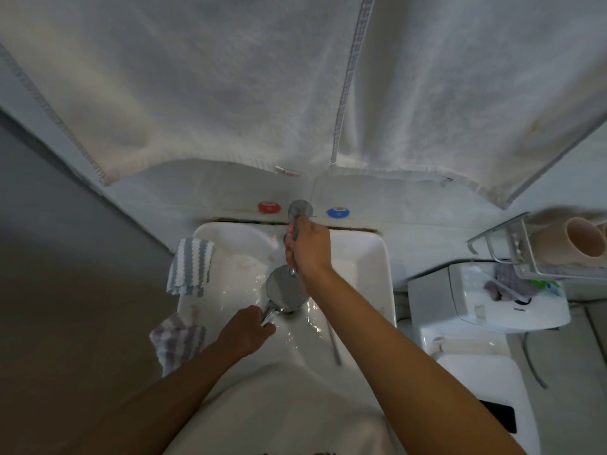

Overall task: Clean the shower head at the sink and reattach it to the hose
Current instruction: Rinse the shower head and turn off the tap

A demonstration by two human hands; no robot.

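Left hand (246, 331) grip closed round shower head (286, 289) handle over sink (371, 257); right hand (307, 249) grips faucet (299, 213).

Left hand (247, 330) low centre, fingers curled in a grip, forearm from lower left, right hand (307, 249) mid-frame, fingers wrapped in a grip, arm extended from lower right

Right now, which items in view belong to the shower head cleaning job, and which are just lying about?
In use:
- shower head, handle gripped by left hand, over the sink
- tap, gripped by right hand
- striped cloth on the sink rim, possibly for wiping

Lying about:
- hanging towels
- checked cloth
- toilet cistern
- wire rack with cups
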